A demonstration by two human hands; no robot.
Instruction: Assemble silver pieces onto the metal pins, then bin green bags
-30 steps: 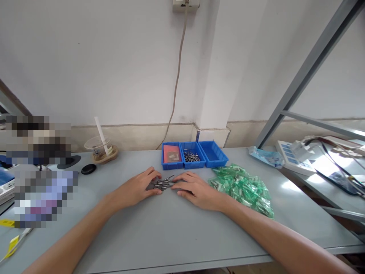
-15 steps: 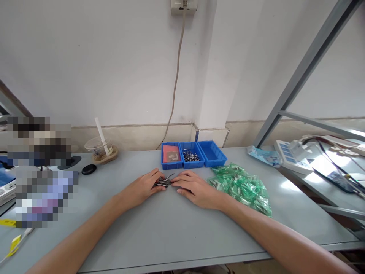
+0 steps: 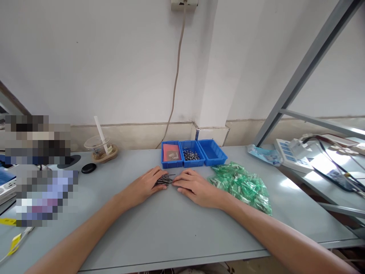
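Note:
On the grey table lies a small bunch of thin metal pins (image 3: 163, 180), silvery and dark, pointing mostly left to right. My left hand (image 3: 146, 184) is closed around its left end, fingers on the far side and thumb on the near side. From the right, my right hand (image 3: 195, 188) reaches in with bent fingers, its fingertips at the pins' right ends. Its thumb stands apart from the fingers, and nothing shows between them. Beyond the hands, a blue bin (image 3: 194, 164) holds many similar loose metal pieces.
Left of that bin, another blue bin (image 3: 172, 164) holds a reddish sheet and a small bag; a third blue bin (image 3: 212, 151) stands right. Crumpled green plastic bags (image 3: 242, 186) lie beside my right forearm. A black oval object (image 3: 89, 168) and a plastic cup (image 3: 98, 144) are left.
The pins have shifted slightly between my hands and lie more level and closer together. Both hands stay in nearly the same place.

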